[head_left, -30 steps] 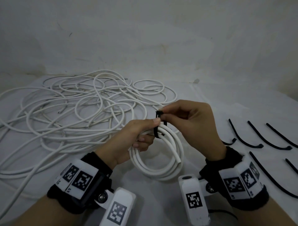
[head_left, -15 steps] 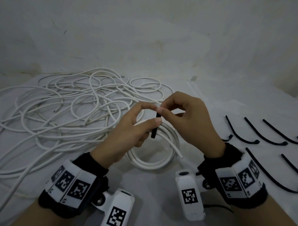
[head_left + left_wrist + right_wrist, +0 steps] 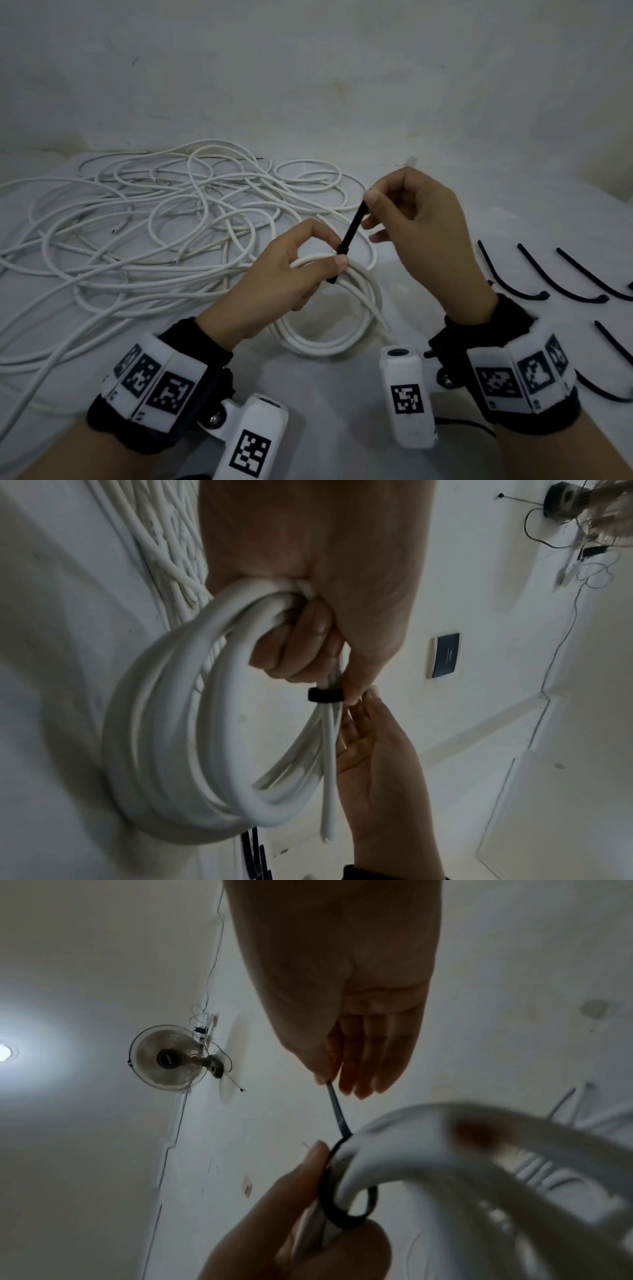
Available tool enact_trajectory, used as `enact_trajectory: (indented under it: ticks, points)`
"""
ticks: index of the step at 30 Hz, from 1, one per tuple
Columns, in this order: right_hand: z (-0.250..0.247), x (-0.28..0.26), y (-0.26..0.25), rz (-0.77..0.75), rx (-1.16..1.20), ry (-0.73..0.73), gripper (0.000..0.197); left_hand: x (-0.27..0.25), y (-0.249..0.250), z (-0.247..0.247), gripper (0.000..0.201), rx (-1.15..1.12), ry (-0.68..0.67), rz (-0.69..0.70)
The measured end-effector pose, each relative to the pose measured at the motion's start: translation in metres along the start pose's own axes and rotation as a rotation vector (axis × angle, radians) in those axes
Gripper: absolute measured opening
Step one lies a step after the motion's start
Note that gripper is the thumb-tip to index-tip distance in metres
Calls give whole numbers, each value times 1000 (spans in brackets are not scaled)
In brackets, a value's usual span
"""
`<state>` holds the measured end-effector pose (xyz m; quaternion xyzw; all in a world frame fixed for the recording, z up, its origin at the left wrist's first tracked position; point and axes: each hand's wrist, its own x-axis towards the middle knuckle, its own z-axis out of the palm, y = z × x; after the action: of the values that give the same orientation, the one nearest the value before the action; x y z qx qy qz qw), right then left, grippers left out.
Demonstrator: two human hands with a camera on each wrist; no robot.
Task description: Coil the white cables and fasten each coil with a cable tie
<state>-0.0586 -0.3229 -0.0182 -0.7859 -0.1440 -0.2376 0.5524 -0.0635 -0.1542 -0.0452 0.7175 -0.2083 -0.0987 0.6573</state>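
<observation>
My left hand (image 3: 301, 270) grips a small coil of white cable (image 3: 329, 339), held just above the white table; its thumb and forefinger press at the spot where a black cable tie (image 3: 351, 229) loops round the strands. The coil (image 3: 178, 737) hangs from the fist in the left wrist view, with the tie's band (image 3: 323, 695) closed round it. My right hand (image 3: 411, 219) pinches the tie's free tail between thumb and forefinger, up and to the right of the coil. In the right wrist view the tail (image 3: 337, 1110) runs taut from the fingers down to the loop (image 3: 346, 1202).
A big tangle of loose white cables (image 3: 137, 233) covers the table's left half. Several spare black cable ties (image 3: 507, 274) lie in a row at the right. A white wall rises close behind the table.
The right hand has drawn the tie's tail up and to the right, so more of it now shows outside the loop. The left hand's forefinger has lifted while it keeps its hold on the coil.
</observation>
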Motion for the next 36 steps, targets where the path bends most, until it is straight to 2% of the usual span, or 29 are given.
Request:
enact_trajectory:
  ticks: [4,7,10,14,17,21,23,31,36]
  points:
    - [5,-2,1,27,-10,-115,10,1,-3,-2,12,4,2,-21]
    - [4,-2,2,20,14,-35,15,1,-2,-2,10,-36,-57,-25]
    - [-1,-1,3,26,92,44,9,0,3,0,18,-111,-115,-7]
    - [3,2,2,16,96,34,8,0,1,-2,24,-133,-60,30]
    - [5,1,4,-44,41,-15,13,6,-3,-5,33,-231,82,58]
    - [4,-4,4,-146,-163,-112,19,11,-4,-13,27,-351,188,127]
    - [3,-4,7,-211,-228,-115,20,10,-4,-14,23,-355,215,135]
    - [4,-5,12,-469,-439,48,25,8,-5,-8,26,-332,182,102]
    - [6,-7,12,-549,-522,141,29,5,-3,-4,28,-277,142,91]
